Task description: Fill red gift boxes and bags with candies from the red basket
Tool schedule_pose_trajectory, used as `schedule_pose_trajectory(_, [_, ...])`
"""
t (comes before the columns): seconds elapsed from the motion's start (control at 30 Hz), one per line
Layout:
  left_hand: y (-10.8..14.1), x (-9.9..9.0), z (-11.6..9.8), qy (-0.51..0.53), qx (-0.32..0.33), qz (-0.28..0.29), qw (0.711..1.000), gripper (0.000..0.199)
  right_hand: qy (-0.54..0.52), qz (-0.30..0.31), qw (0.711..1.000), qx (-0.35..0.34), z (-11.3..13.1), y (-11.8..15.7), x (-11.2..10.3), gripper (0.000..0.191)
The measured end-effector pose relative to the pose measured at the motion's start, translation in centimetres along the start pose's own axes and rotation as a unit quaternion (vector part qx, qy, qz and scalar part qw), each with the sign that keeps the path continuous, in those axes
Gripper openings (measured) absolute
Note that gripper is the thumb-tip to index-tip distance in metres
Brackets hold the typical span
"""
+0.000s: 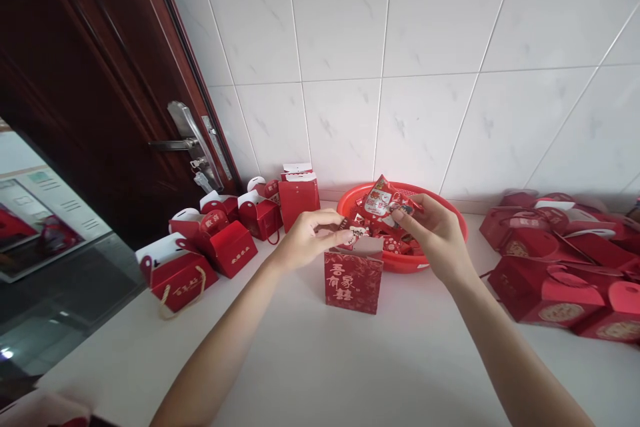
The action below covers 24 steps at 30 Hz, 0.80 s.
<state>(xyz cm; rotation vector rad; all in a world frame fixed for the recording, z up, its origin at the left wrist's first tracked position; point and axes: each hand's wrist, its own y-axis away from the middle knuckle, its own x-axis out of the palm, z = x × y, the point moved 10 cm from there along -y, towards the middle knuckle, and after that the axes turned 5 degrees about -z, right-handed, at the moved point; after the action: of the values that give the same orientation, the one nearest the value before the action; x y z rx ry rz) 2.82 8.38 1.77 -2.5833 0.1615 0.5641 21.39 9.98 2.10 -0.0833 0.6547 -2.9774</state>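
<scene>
A red paper gift box with pale lettering stands upright on the white table, its top open. My left hand is at the box's upper left, thumb and fingers pinched on a small wrapped candy just over the opening. My right hand is above the basket, behind and right of the box, with its fingers closed on a shiny red candy packet; a second wrapper seems bunched against it. Beneath that hand, the red plastic basket holds several red-wrapped sweets, partly hidden by the hand and box.
Several red gift boxes stand at the table's left, with taller red boxes by the tiled wall. More red boxes are piled at the right. Beyond the table's left edge is a dark door with keys in its lock.
</scene>
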Motion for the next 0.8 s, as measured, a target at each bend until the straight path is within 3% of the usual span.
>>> schedule_pose_trajectory(0.17, [0.2, 1.0, -0.4, -0.069, 0.038, -0.015, 0.997, 0.021, 0.003, 0.009, 1.0, -0.001, 0.1, 0.1, 0.2, 0.029])
schedule_pose_trajectory(0.5, [0.8, 2.1, -1.4, -0.213, 0.142, 0.012, 0.967, 0.018, 0.003, 0.009, 1.0, -0.004, 0.0, 0.0, -0.1, 0.03])
schedule_pose_trajectory(0.7, [0.6, 0.6, -1.1, -0.213, 0.093, 0.007, 0.973, 0.021, -0.001, 0.007, 1.0, -0.009, 0.2, -0.1, -0.3, 0.028])
schedule_pose_trajectory(0.8, [0.6, 0.4, -0.4, -0.192, 0.053, 0.06, 0.978, 0.023, 0.005, 0.01, 1.0, -0.013, 0.4, -0.1, -0.4, 0.028])
